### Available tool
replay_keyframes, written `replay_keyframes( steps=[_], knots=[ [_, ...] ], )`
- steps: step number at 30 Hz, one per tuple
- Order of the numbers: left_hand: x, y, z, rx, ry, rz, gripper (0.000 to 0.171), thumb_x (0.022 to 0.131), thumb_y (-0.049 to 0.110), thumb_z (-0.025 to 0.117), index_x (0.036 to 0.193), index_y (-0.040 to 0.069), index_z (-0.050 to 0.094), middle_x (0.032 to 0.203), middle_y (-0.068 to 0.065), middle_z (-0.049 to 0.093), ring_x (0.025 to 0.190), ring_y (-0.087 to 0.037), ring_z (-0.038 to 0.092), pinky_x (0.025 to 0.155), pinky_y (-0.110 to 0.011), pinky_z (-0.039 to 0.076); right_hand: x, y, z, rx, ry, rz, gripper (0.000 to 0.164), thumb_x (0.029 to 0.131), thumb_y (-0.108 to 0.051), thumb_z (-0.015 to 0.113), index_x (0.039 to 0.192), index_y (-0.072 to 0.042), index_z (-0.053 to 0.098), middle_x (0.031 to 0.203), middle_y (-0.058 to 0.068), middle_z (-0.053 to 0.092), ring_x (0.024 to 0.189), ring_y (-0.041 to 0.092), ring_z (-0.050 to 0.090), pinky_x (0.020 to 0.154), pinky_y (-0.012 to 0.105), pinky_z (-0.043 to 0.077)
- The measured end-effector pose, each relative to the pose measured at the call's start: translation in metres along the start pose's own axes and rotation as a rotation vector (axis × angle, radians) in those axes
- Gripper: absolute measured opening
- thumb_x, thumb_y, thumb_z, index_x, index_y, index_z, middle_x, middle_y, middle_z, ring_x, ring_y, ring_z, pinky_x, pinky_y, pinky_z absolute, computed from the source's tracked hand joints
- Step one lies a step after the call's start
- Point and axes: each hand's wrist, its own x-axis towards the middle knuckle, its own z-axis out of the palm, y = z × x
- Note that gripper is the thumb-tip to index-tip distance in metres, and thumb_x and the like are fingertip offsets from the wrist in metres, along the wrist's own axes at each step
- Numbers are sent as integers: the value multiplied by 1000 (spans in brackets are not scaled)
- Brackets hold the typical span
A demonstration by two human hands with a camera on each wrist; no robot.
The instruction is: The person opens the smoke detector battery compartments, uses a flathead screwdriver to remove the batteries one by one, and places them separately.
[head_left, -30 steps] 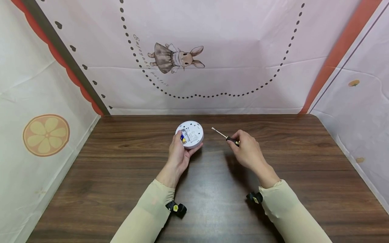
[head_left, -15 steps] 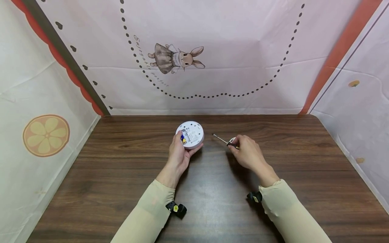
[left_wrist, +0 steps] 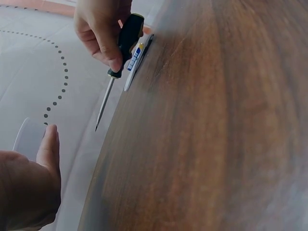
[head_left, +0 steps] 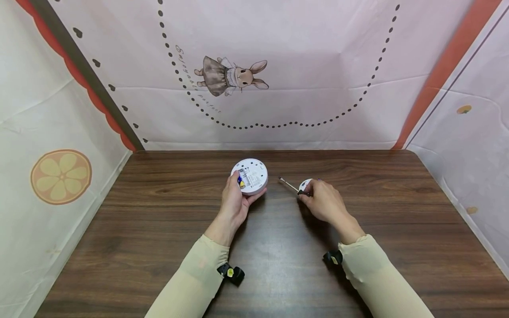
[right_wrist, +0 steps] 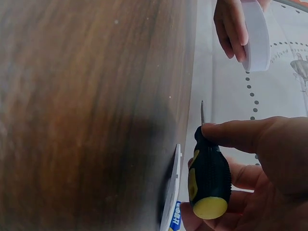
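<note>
My left hand [head_left: 234, 201] grips a round white device [head_left: 256, 176], shaped like a smoke alarm, its slotted back facing up. The thumb lies at its battery compartment, where a blue and yellow battery [head_left: 241, 183] shows. My right hand [head_left: 328, 201] holds a screwdriver [left_wrist: 129, 38] with a black and yellow handle, its shaft angled toward the device but apart from it. Low at the tabletop beside the right fingers is a thin white disc [head_left: 305, 183], partly hidden by the hand. Another blue battery [left_wrist: 135, 57] shows against the disc, right by the fingertips.
Both hands are over the far half of a dark wood-grain table [head_left: 270, 265]. Printed cloth [head_left: 302, 97] hangs behind the back edge and along both sides. A black strap-mounted camera [head_left: 231, 273] sits on the left wrist, and another [head_left: 333, 257] on the right.
My right hand has moved slightly toward me, and the screwdriver has come lower with it. The white disc now shows beyond its fingers. My left hand and the device stay nearly still.
</note>
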Motion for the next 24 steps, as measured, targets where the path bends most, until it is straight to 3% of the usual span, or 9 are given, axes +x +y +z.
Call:
replay_keyframes(
  steps=[8, 24],
  knots=[
    [0, 0, 0, 8, -4, -2, 46, 114, 35, 34, 158, 21, 32, 144, -18, 55, 99, -24, 73, 89, -48, 67, 0, 0, 2, -21, -18, 7, 15, 94, -27, 75, 93, -12, 71, 92, 5, 68, 85, 24, 62, 68, 43, 53],
    [-2, -3, 1, 54, -30, -16, 45, 114, 34, 33, 157, 22, 33, 142, -18, 57, 97, -25, 75, 88, -49, 67, -1, -2, 3, -64, -79, 22, 14, 94, -27, 75, 90, -14, 70, 89, 4, 66, 78, 20, 58, 60, 36, 48]
  ],
)
